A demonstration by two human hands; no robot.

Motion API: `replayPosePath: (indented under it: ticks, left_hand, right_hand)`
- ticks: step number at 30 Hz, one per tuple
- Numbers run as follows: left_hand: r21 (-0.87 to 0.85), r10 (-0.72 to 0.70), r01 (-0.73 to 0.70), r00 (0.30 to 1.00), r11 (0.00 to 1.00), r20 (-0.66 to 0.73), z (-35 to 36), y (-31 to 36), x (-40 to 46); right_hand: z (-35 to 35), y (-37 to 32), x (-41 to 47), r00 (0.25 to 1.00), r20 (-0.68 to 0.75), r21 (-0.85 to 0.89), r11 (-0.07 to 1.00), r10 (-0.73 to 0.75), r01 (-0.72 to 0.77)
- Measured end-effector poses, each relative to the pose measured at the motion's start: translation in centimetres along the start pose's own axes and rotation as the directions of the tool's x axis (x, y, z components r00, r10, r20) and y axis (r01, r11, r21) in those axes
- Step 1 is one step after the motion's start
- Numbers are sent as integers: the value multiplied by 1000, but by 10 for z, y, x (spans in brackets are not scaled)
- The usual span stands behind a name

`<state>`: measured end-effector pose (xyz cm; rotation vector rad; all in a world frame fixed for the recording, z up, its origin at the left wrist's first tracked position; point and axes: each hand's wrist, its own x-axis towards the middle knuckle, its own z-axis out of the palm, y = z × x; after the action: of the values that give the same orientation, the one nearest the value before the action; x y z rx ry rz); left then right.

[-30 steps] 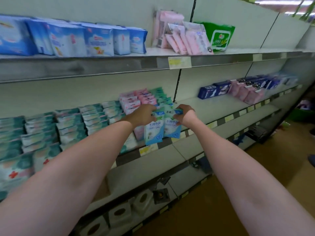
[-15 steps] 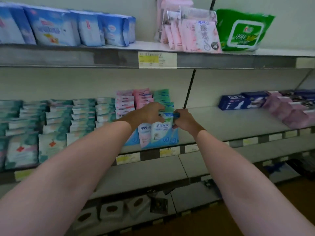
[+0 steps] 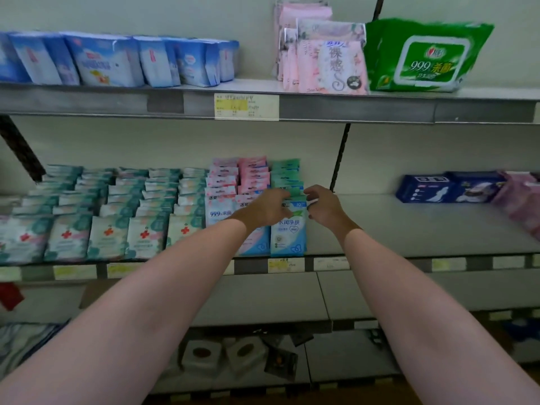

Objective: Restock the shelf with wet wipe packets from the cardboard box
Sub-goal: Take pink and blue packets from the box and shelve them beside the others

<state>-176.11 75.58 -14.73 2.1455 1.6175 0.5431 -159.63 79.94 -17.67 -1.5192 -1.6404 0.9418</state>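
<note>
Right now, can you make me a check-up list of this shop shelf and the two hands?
Surface: middle shelf, grey; bare to the right of the hands.
Job's things: blue-green wet wipe packets stand upright at the shelf's front edge; pink packets and red-cross packets in rows to the left. No cardboard box in view.
Clutter: small white boxes on the lowest shelf.
Hands: left hand has fingers curled on the packet tops; right hand is curled beside them, grip unclear.
Cables: nothing seen.
Surroundings: top shelf carries blue packs, pink packs and a green pack; navy packs far right.
</note>
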Motion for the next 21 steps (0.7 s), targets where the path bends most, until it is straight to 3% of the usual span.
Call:
replayPosePath:
  ticks: [5,10,15,21]
  left_hand:
    - [50,-35,39,996,998,-79,17,5,7]
    - [253,-36,81,984,964,-177,23,3,8]
    - [260,-52,107,977,960,-209,20,0,3]
    - [262,-103,140,983,955,-149,31,-3,-6]
  right_hand:
    - [-9,4,-1,1000,-16,-63,998,9,-10]
    - [-12,15,-9,999,-44,-34,999,26,-27]
    - [-12,16,-14,997,-55,-17,998,54,-55]
    - [6,12,-41,985,126,-81,991,114,-104]
